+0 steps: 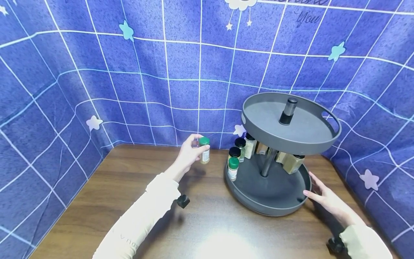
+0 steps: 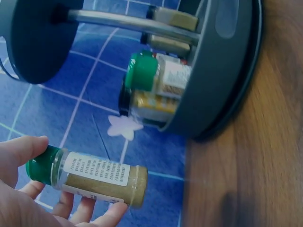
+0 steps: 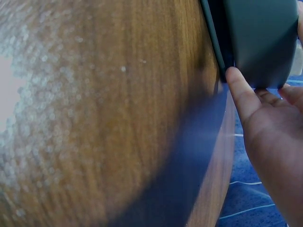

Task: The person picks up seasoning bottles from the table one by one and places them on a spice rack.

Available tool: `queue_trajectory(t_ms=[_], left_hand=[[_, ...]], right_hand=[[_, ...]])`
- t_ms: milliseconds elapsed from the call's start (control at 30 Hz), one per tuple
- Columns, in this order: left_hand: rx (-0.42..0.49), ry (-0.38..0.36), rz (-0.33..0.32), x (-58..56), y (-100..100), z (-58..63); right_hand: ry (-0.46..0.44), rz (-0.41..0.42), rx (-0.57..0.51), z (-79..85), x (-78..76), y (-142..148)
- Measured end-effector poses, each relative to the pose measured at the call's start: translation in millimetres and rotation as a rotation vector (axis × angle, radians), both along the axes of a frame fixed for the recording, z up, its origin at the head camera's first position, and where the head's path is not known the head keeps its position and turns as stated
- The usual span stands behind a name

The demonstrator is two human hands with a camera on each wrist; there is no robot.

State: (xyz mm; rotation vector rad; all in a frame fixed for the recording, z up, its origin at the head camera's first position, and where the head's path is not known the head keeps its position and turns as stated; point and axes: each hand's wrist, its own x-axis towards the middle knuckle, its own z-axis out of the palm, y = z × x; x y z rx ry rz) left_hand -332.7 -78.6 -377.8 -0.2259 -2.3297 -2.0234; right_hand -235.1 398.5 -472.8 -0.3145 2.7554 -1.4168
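My left hand (image 1: 189,153) grips a spice jar (image 1: 205,157) with a green lid, holding it upright over the back of the table. Tan powder and a white printed label show on this jar (image 2: 97,177) in the left wrist view. To its right stands a dark grey two-tier turntable rack (image 1: 258,194). My right hand (image 1: 333,201) holds the rim of the lower tier at its right side, thumb over the edge and fingers along the outer wall (image 3: 262,42). On that tier, a second green-lidded jar (image 1: 233,169) stands at the left edge.
Several black-lidded jars, among them a green-flecked one (image 1: 240,149) and a square one (image 1: 292,164), stand around the lower tier. The upper tier (image 1: 265,108) overhangs them. A blue gridded cloth (image 1: 145,90) hangs behind the wooden table (image 1: 129,180) and along its sides.
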Motion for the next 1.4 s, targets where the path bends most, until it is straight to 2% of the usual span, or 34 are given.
queue_trajectory(t_ms=[567,833,933,1067,1267,1400], left_hand=[[0.073,0.016,-0.095,24.6,32,20.8],[0.093,0.009,-0.178,37.0,47,29.9],[0.096,-0.018,-0.218,39.5,54,30.1],[0.097,-0.019,-0.261,40.1,62,23.8],[0.091,0.026,-0.266,45.5,73,14.6],[0.137,0.042,-0.293,47.0,78,7.3]], right_hand=[[-0.048,-0.016,0.007,1.7,0.3,0],[-0.039,-0.016,0.008,3.4,1.7,0],[-0.039,-0.013,0.002,3.4,1.3,0],[-0.041,-0.015,0.009,3.6,1.2,0],[-0.035,-0.020,0.033,3.9,1.5,-1],[-0.027,-0.012,0.019,4.3,1.7,-1]])
